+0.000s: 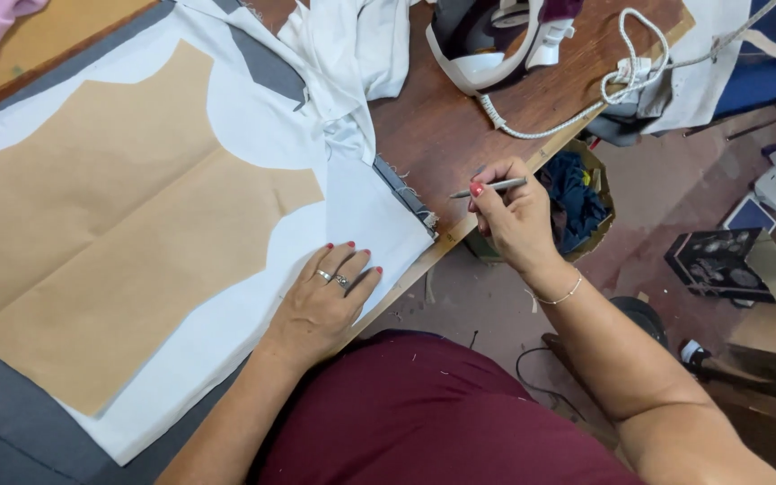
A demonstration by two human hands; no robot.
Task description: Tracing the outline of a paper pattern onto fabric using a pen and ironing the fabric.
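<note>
White fabric [226,323] lies under a brown paper pattern [119,233] on the wooden table [460,126]; the left hand [325,301] presses flat on it, fingers spread, while the right hand [514,216] pinches a grey pencil [489,188] near the table edge.

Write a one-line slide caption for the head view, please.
Left hand flat on white cloth beside a brown paper pattern; right hand holds a pen.

Plain brown paper pattern [110,224] on white fabric [361,211], grey pen [489,188], dark wooden table [446,126].
</note>
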